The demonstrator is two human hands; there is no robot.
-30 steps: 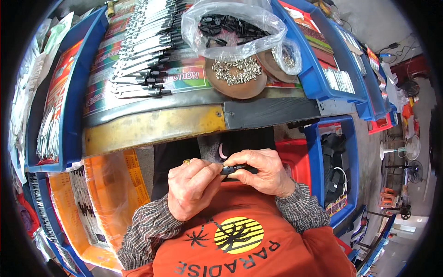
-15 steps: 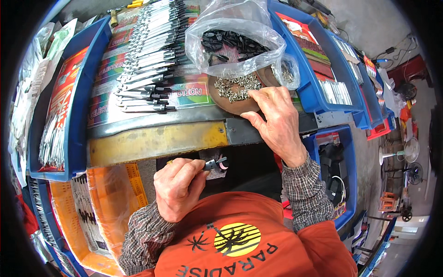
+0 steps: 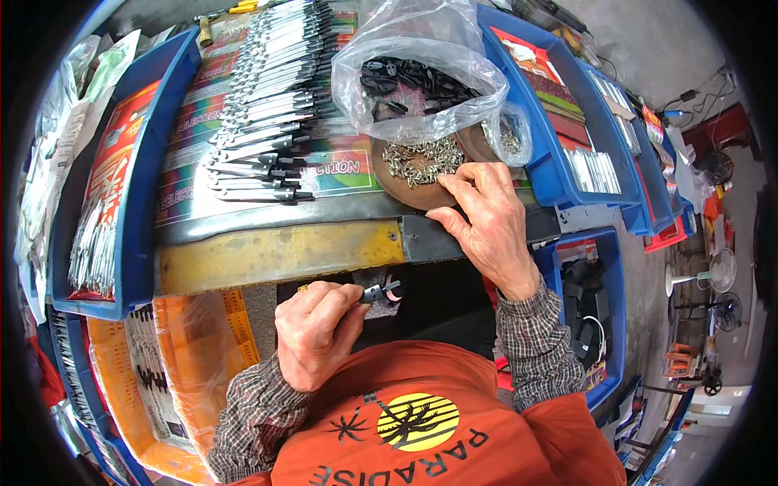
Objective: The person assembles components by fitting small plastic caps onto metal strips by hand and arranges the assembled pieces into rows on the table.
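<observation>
My left hand (image 3: 318,330) is closed around a small dark, slotted plastic piece (image 3: 374,294), which pokes out past the thumb and forefinger below the table edge. My right hand (image 3: 486,223) is at the near right rim of a round brown dish (image 3: 397,192). Its thumb and forefinger are apart, the forefinger's tip at the edge of a heap of small silver metal pins or screws (image 3: 424,162) in the dish. Nothing shows between these fingers. Behind the dish, a clear plastic bag (image 3: 478,69) lies open with many black plastic pieces (image 3: 421,81) inside.
Rows of slim metal pieces with black ends (image 3: 263,121) cover the table's left half. Blue bins stand at the left (image 3: 134,211) and right (image 3: 535,154). An orange crate (image 3: 182,340) is at lower left; another blue bin (image 3: 613,316) holds black items. The table's front edge (image 3: 284,261) is yellow and black.
The dark piece in my left hand has turned slightly. My right hand stays at the dish, its fingers nearly as before. The whole view has shifted a little.
</observation>
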